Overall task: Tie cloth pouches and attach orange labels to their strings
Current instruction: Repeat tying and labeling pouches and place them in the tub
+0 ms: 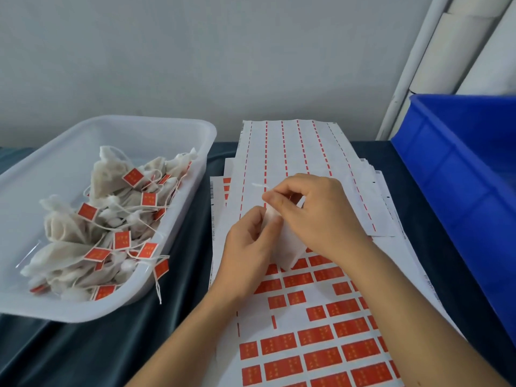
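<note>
A white cloth pouch [290,247] hangs between my two hands above the label sheets. My left hand [248,241] grips the pouch near its neck with curled fingers. My right hand [310,210] pinches the pouch's white string [259,185], whose loose end sticks out to the upper left. Under the hands lies a sheet of orange labels [321,353], with several gaps where labels are gone. The pouch's top is hidden by my fingers.
A translucent white tub [167,127] at the left holds several tied pouches with orange labels [133,177] on their strings. Used backing sheets [290,146] with red dashes lie behind the hands. A blue crate [452,169] stands at the right on the dark cloth.
</note>
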`<state>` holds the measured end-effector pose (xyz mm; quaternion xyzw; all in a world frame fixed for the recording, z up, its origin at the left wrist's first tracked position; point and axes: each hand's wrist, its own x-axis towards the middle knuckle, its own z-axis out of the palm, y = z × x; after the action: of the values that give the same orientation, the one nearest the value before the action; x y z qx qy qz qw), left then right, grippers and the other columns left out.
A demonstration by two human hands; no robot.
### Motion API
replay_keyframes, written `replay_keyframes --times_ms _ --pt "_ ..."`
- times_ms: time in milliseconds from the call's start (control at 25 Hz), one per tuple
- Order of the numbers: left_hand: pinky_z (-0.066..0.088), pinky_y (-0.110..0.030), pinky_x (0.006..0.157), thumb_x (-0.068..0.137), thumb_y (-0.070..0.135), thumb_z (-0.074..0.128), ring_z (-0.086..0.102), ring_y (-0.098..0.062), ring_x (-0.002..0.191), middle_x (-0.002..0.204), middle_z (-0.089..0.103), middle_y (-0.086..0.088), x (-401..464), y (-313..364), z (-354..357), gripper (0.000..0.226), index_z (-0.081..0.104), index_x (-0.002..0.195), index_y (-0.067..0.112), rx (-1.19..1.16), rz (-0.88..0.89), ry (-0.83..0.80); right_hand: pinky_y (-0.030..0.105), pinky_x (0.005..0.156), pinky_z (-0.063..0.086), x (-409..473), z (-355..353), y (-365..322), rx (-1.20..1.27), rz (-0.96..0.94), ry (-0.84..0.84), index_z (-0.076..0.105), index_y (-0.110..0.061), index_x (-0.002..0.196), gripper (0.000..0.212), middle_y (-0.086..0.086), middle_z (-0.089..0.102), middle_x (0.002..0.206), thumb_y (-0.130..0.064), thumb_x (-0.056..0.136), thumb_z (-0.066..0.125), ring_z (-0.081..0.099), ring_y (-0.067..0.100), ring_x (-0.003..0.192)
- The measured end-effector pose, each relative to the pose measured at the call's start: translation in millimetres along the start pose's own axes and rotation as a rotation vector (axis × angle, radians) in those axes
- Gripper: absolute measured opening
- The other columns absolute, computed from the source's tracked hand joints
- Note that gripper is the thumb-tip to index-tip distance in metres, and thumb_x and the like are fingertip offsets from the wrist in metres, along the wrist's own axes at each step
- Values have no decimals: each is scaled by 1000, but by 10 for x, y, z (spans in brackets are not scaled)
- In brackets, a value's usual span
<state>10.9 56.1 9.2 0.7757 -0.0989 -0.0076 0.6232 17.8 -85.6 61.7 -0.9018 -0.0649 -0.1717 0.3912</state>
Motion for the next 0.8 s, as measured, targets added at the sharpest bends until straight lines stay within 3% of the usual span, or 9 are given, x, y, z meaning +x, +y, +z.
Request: replay_keyframes --times_ms 120,280,400,640,800 --pt "55 -17 67 99 54 43 67 -12 75 83 67 7 -56 0 14 40 61 97 18 -18 12 -43 18 71 52 1 -13 9 -3 28 53 73 -27 86 21 -17 70 80 -44 97 65 64 2 78" --pt "60 -23 73 102 56 38 72 -14 85 91 71 9 -106 13 26 40 62 102 25 22 77 -81 18 64 46 34 -34 42 23 74 138 66 -26 78 25 -17 64 70 -41 98 64 62 0 76" --pt "53 -14 67 103 60 36 71 -9 82 89 69 17 -134 20 52 36 58 97 32 125 140 -103 16 60 43 69 -30 51 46 130 250 62 -25 76 28 -15 61 68 -39 101 61 61 -2 76" --pt "48 -7 63 100 73 34 71 -3 80 86 69 21 -125 18 69 40 57 89 43 174 161 -132 25 54 48 141 -195 105 24 142 488 58 -20 75 33 -13 61 65 -38 103 58 62 10 63" --pt "51 -9 63 102 68 37 73 -5 77 85 72 18 -121 45 56 37 59 88 42 138 158 -144 11 55 47 148 -158 107 137 162 478 60 -20 76 32 -12 64 69 -38 102 60 65 5 71"
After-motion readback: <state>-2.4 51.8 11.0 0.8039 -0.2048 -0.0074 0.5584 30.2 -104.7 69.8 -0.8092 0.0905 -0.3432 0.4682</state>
